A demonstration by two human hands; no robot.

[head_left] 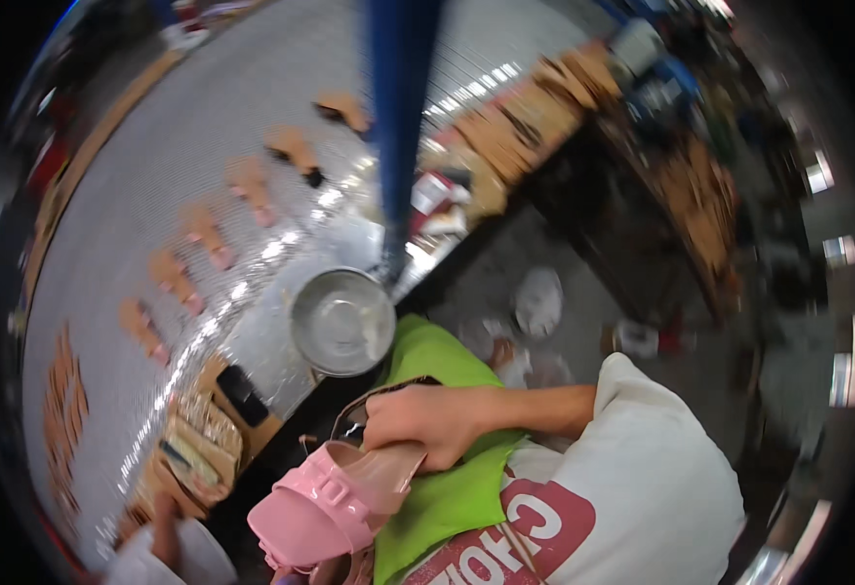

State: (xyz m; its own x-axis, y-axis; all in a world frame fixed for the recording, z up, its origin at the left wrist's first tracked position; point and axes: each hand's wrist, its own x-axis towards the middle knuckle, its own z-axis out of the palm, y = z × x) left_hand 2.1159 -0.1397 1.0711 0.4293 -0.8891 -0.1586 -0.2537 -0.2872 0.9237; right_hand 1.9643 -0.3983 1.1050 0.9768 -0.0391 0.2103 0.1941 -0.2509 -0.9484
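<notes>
My right hand (427, 421) comes in from the right and is closed around the heel end of a pink sandal (315, 502). The sandal has a broad glossy front, buckle-like trims on its band and a pale insole. Under its front, at the lower edge, part of my left hand (322, 571) shows, its fingers seemingly pressed to the sandal and mostly hidden. Green cloth (437, 497) lies across my lap below the right hand. A dark curved strip (347, 409) shows behind that hand; I cannot make out its kind.
Tan insoles (144, 327) with pink or black parts lie in a row on the grey ribbed table (105, 253). A round metal bowl (342, 322), a blue post (403, 127) and a black phone (242, 395) stand nearby. At lower left another hand (162, 522) reaches beside wrapped packets (198, 458).
</notes>
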